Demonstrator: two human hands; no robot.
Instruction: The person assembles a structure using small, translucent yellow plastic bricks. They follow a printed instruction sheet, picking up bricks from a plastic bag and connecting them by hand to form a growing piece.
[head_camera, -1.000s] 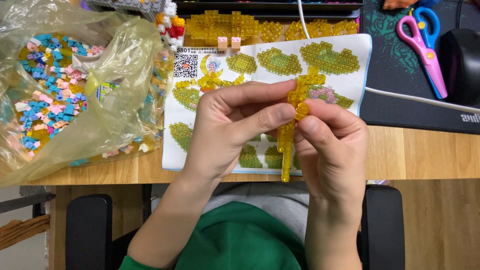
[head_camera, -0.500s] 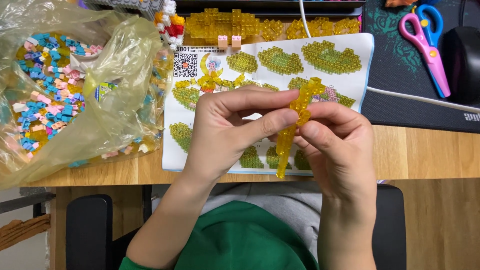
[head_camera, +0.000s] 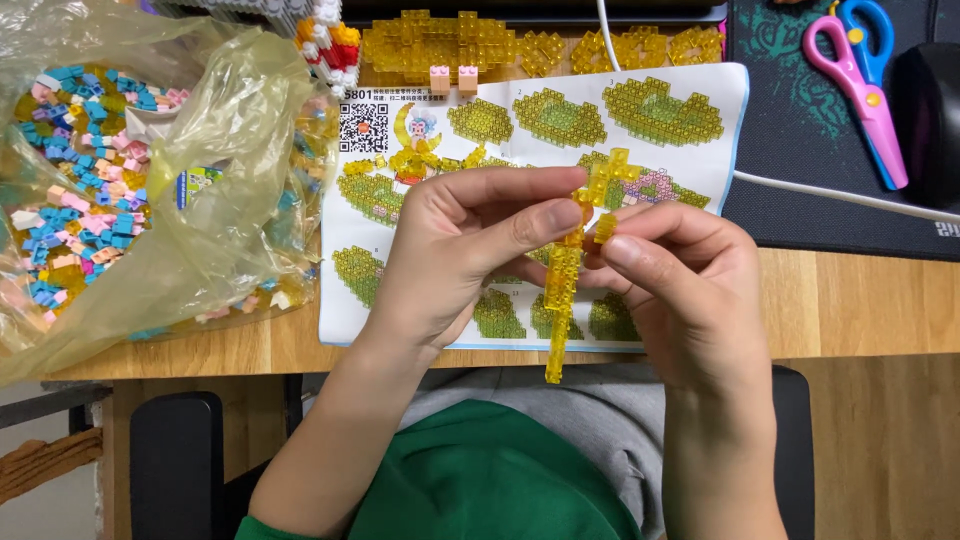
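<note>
Fingers of left hand (head_camera: 450, 260) and right hand (head_camera: 690, 290) pinch a slim yellow brick strip (head_camera: 562, 290) above the instruction sheet (head_camera: 420, 310); uneven squeezing could likely snap its long unsupported tail

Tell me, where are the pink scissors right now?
In the head view the pink scissors lie at the top right on the dark desk mat, beside a black mouse, beyond the right hand.
</note>
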